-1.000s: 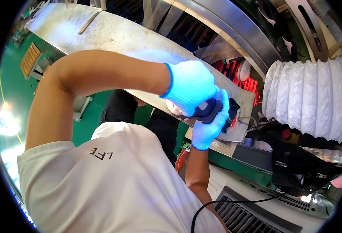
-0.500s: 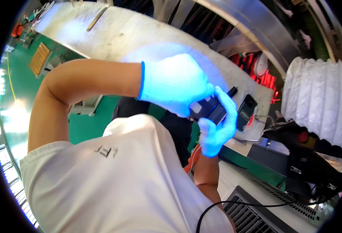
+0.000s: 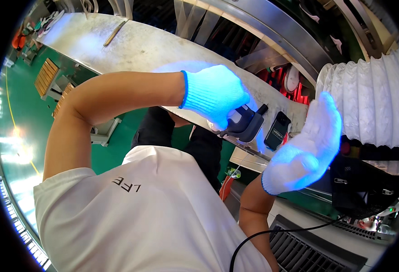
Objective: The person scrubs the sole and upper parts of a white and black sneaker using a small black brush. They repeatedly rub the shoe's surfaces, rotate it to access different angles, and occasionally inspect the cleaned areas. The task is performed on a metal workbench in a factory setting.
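My left hand [image 3: 217, 96], in a white knit glove with a blue cuff, is closed around a black handheld device [image 3: 247, 124] with a grey panel on its body. Its fingers cover one end of the device, so I cannot make out its exact kind. The device is above the near edge of the pale bench [image 3: 163, 45]. My right hand [image 3: 306, 145], gloved likewise, is raised apart from it on the right, fingers stretched out and nothing in them. Between the two hands, a dark phone [image 3: 277, 130] lies on the bench. Bluish light falls over both gloves.
A thin tool with a yellowish handle [image 3: 114, 34] lies farther left on the bench. Behind the bench runs a metal-framed machine [image 3: 276, 27] with hanging strips and a red glow. At right are a white ribbed duct [image 3: 367, 99] and a black bag [image 3: 362, 190].
My right hand has let go of the black device, moved off to the right and opened. My left hand keeps hold of the device, now seen more fully.
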`<action>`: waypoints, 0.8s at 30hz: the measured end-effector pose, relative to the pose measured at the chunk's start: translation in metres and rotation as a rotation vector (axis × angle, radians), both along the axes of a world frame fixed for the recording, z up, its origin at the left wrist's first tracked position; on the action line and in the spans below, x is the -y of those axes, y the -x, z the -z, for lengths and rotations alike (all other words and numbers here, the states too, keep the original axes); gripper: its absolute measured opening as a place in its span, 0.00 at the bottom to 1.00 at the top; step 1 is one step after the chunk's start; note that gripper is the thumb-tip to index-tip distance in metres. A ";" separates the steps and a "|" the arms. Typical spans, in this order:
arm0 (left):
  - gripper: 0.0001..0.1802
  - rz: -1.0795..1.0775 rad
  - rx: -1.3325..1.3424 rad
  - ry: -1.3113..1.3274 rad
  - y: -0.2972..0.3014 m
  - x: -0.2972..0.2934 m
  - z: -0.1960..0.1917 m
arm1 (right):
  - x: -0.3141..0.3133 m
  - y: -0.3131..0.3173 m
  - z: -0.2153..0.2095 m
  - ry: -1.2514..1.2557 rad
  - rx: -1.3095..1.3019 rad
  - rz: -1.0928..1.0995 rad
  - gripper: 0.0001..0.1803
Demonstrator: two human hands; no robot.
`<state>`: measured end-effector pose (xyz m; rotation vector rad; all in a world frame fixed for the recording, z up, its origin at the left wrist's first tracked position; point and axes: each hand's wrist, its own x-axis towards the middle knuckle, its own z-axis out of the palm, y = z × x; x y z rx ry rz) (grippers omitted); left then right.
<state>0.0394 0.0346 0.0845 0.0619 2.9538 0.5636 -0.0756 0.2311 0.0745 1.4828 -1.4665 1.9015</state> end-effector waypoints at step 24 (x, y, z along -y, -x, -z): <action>0.34 0.077 -0.131 -0.009 -0.005 0.026 0.044 | 0.013 -0.001 0.089 -0.291 0.441 -0.155 0.52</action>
